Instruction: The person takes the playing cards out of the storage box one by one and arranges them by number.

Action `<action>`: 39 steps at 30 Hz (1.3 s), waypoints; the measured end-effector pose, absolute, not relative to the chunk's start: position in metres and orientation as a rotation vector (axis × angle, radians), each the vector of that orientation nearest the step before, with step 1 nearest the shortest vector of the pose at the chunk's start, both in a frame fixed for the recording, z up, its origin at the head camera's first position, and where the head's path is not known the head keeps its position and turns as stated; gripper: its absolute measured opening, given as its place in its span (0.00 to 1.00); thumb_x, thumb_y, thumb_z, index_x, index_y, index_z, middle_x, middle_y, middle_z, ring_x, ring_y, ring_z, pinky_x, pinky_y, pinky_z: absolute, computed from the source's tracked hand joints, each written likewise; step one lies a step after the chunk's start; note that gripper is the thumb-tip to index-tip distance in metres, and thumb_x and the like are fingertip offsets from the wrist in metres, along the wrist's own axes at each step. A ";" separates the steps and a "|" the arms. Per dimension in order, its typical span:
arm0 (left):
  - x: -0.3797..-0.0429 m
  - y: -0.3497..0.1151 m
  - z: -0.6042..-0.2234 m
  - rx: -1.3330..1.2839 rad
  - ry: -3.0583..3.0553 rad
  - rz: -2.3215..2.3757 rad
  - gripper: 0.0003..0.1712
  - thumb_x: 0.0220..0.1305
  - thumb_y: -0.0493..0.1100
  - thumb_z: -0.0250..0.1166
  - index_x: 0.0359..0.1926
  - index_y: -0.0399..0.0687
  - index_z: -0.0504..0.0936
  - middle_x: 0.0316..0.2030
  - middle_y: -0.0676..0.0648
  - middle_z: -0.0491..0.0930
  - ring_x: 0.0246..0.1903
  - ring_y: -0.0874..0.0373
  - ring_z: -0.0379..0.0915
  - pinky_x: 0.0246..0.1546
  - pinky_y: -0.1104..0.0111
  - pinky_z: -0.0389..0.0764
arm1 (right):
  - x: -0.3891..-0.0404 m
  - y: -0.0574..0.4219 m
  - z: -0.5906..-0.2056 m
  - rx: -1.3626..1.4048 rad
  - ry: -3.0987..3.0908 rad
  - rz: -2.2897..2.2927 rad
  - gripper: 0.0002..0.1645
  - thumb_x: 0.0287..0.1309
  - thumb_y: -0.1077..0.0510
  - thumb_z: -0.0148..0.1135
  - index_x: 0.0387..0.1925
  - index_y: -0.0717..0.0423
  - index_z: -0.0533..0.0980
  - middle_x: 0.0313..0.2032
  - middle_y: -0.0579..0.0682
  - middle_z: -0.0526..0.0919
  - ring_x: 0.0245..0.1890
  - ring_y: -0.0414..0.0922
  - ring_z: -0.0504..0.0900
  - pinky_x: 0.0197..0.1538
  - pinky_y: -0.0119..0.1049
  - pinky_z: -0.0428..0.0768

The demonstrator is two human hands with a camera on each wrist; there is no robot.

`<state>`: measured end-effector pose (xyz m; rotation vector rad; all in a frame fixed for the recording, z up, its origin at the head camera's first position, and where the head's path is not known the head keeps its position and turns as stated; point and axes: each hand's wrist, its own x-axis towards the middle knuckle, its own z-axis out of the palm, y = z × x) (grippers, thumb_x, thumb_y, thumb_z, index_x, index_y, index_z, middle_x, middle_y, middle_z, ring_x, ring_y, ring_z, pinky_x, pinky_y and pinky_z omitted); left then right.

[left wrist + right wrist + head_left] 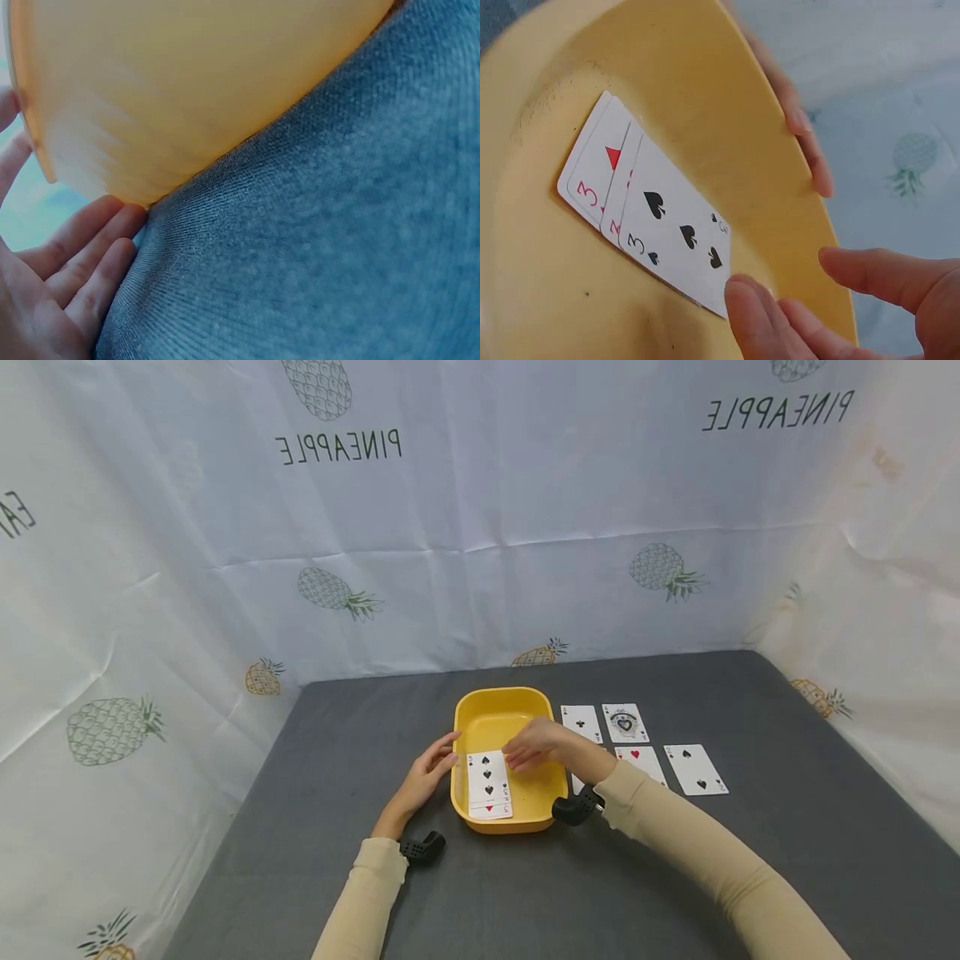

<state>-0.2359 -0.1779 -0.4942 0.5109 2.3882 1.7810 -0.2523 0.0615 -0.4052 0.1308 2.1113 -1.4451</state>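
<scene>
Several overlapping cards lie in the yellow tub. The left hand rests relaxed against its side; the right hand holds nothing, thumb and fingers parted beside the pile. Steadying the tub lightly and keeping cards flat should keep the pile neat. The right wrist view separates the staggered edges; only the head view shows other cards on the worktop.
</scene>
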 end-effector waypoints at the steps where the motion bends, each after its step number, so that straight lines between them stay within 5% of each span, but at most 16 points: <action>1: -0.236 -0.178 -0.494 0.514 2.386 1.784 0.28 0.73 0.44 0.53 0.71 0.50 0.63 0.61 0.33 0.72 0.58 0.40 0.72 0.66 0.49 0.68 | -0.253 0.058 -0.406 0.151 2.118 -1.434 0.19 0.59 0.62 0.63 0.48 0.73 0.77 0.40 0.64 0.87 0.27 0.42 0.87 0.37 0.34 0.85; 11: -0.234 -0.177 -0.491 0.510 2.398 1.766 0.28 0.73 0.43 0.52 0.71 0.49 0.62 0.61 0.33 0.72 0.58 0.41 0.73 0.65 0.50 0.69 | -0.258 0.046 -0.413 0.280 2.204 -1.359 0.20 0.58 0.61 0.65 0.48 0.70 0.76 0.30 0.58 0.86 0.27 0.45 0.88 0.40 0.35 0.85; 18: -0.224 -0.175 -0.472 0.527 2.389 1.768 0.29 0.72 0.40 0.52 0.71 0.40 0.61 0.60 0.29 0.72 0.57 0.38 0.73 0.63 0.52 0.71 | -0.265 0.043 -0.417 0.361 2.148 -1.389 0.23 0.58 0.62 0.64 0.54 0.70 0.73 0.27 0.54 0.82 0.23 0.43 0.83 0.40 0.36 0.85; 26: -0.235 -0.178 -0.492 0.501 2.398 1.765 0.28 0.73 0.44 0.52 0.71 0.50 0.62 0.60 0.33 0.73 0.58 0.43 0.73 0.65 0.51 0.69 | -0.269 0.037 -0.422 0.384 2.162 -1.370 0.24 0.55 0.62 0.67 0.52 0.71 0.72 0.23 0.53 0.81 0.19 0.43 0.83 0.35 0.36 0.85; 32: -0.237 -0.177 -0.495 0.483 2.381 1.783 0.28 0.72 0.45 0.53 0.71 0.52 0.63 0.60 0.33 0.73 0.58 0.40 0.72 0.66 0.47 0.66 | -0.270 0.035 -0.423 0.397 2.177 -1.366 0.18 0.53 0.65 0.68 0.44 0.69 0.74 0.18 0.51 0.78 0.16 0.42 0.79 0.29 0.32 0.84; 39: -0.237 -0.177 -0.495 0.496 2.385 1.784 0.27 0.73 0.45 0.53 0.71 0.52 0.63 0.59 0.33 0.73 0.58 0.41 0.73 0.66 0.50 0.67 | -0.274 0.032 -0.426 0.432 2.226 -1.334 0.13 0.51 0.65 0.70 0.37 0.67 0.77 0.17 0.50 0.76 0.15 0.40 0.77 0.33 0.33 0.85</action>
